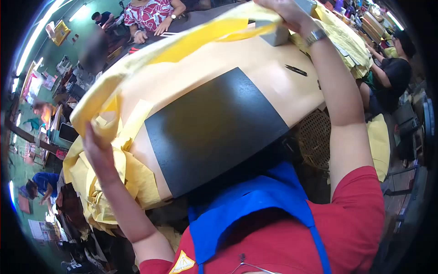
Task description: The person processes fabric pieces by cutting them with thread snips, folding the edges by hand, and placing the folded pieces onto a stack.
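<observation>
A long strip of yellow material (178, 48) stretches in an arc over the far side of the table. My left hand (97, 144) is closed on its left end, beside a crumpled yellow heap (121, 178). At the upper right my right hand (289, 13) grips the other end, above a grey block (275, 37). Between my arms a black board (216, 130) lies flat on the tan table (283, 86). Small dark snips (296, 70) rest to the right of the board, touched by neither hand.
More yellow material (349, 45) is piled at the right edge. A woven basket (315, 139) stands below the table's right side. A person in a patterned top (148, 16) is across the table; another in black (396, 80) sits at the right.
</observation>
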Tool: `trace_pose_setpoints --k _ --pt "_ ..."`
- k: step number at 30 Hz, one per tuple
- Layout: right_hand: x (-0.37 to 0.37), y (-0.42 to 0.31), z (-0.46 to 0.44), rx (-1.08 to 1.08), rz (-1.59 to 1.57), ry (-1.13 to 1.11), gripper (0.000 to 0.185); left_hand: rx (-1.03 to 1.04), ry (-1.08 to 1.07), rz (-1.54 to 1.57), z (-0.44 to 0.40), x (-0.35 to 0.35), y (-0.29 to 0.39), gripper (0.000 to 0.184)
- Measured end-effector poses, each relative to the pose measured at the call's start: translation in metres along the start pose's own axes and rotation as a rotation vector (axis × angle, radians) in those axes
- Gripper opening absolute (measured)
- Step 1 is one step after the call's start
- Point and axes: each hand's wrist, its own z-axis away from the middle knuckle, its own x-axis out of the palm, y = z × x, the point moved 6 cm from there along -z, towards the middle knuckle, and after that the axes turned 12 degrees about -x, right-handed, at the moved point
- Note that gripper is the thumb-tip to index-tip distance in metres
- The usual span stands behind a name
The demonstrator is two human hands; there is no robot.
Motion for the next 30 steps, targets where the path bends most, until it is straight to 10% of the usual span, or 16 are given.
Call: trace_pose_setpoints --k 6,9,15,20,23,30 --pt "-0.076 0.126 0.157 0.802 0.449 -0.161 0.043 -0.710 0.254 -0.161 0.093 -0.015 -0.176 0.045" --pt "-0.162 0.217 0.227 0.205 1.394 -0.254 0.037 -0.736 0.120 -0.244 0.106 0.016 -0.183 0.039" --pt "-0.134 0.165 0.234 0.630 1.511 -0.412 0.029 -0.672 0.133 -0.216 0.116 0.044 -0.170 0.031" --pt "-0.045 0.138 0.204 0.277 0.777 0.109 0.037 -0.506 0.181 -0.242 0.119 0.032 -0.177 0.032" --pt "0.112 0.084 0.228 0.827 -0.182 -0.043 0.036 -0.425 0.180 -0.319 0.124 0.034 -0.172 0.033" --pt "0.272 0.047 0.280 1.172 -0.718 -0.381 0.038 -0.347 0.127 -0.370 0.128 0.043 -0.166 0.034"
